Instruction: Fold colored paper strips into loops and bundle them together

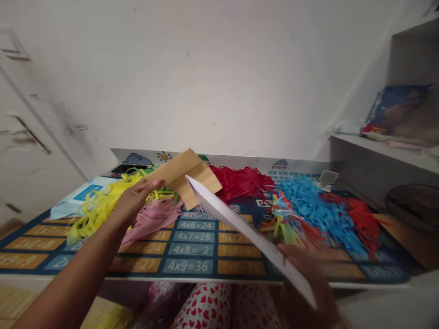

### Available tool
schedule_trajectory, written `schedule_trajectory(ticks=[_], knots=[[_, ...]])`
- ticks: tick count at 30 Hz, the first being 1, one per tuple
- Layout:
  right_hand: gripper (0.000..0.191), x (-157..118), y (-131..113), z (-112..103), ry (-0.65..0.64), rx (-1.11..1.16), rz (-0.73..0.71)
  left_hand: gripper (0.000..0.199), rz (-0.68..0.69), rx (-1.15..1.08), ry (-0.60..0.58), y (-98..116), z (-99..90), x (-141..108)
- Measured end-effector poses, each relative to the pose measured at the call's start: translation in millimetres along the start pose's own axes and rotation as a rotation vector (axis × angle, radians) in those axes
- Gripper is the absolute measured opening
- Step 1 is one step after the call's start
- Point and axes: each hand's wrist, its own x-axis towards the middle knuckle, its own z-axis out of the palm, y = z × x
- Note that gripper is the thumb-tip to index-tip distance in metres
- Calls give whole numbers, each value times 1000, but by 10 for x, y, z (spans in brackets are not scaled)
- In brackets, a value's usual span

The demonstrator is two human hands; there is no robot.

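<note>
My left hand (139,195) reaches over the yellow shredded paper (98,212), its fingers closed at the left end of a folded sheet of brown paper (183,171). That sheet is creased and tilted above the table. In my right hand (305,269), near the front edge, is a stiff white sheet (236,226), seen almost edge-on. Its far corner overlaps the brown paper in view. Pink paper strips (156,217) lie just right of my left forearm. Red shredded paper (243,180) sits behind the white sheet.
A printed multiplication mat (195,251) covers the table. Blue shreds (318,210), orange-red shreds (360,214) and a multicoloured pile (291,224) lie on the right. A light blue packet (73,201) is at left. The wall (212,82) rises behind; a shelf (394,148) stands right.
</note>
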Motion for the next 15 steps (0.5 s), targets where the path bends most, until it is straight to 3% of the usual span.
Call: schedule_trajectory(ticks=[2,4,6,9,12,15], knots=[[17,-48,47,127,13,-5,-263,48,18,59,142,-58,48,-142],[20,-91,84,251,-43,-41,-429,42,21,45,227,-103,203,-543],[18,-139,108,344,-141,-51,-530,44,-8,-104,-43,-147,401,-1050],[17,-237,119,395,-285,-58,-595,47,254,-61,-49,-162,636,-1622],[19,-334,103,383,-443,-102,-620,72,516,148,-211,-128,818,-1782],[17,-384,80,381,-432,-111,-590,92,637,274,-396,-104,997,-1768]])
